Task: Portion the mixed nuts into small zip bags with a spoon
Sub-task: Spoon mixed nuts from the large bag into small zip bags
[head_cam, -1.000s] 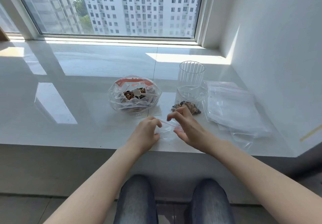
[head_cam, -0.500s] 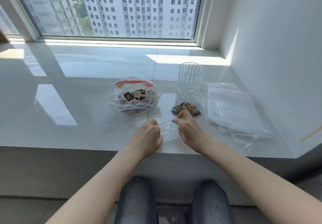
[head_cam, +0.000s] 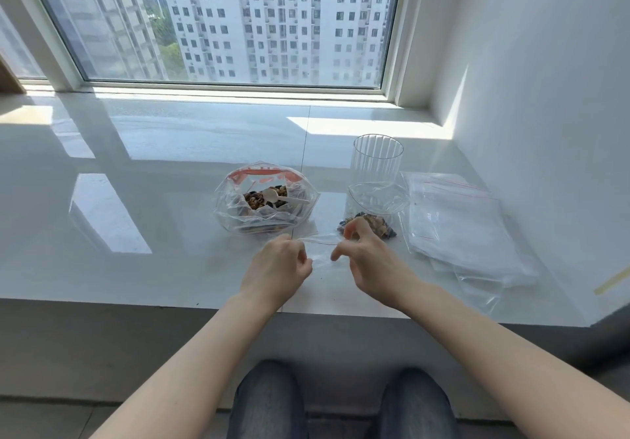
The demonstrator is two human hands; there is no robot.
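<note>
Near worktop (head_cam: 136, 268) front edge, left hand (head_cam: 276, 264) & right hand (head_cam: 366, 261) each pinch the small empty bag (head_cam: 320, 251) at its red zip, likely pulling it open. Next: fetch spoon (head_cam: 278, 196) from the nut bag (head_cam: 266, 199) behind, w/ one hand keeping the mouth wide.

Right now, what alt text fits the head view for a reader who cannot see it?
Two bare hands, left hand and right hand, pinch the top of an empty small zip bag over a white sill. Behind lie an open bag of mixed nuts holding a white spoon, a partly filled bag, a clear cup and spare bags.
</note>
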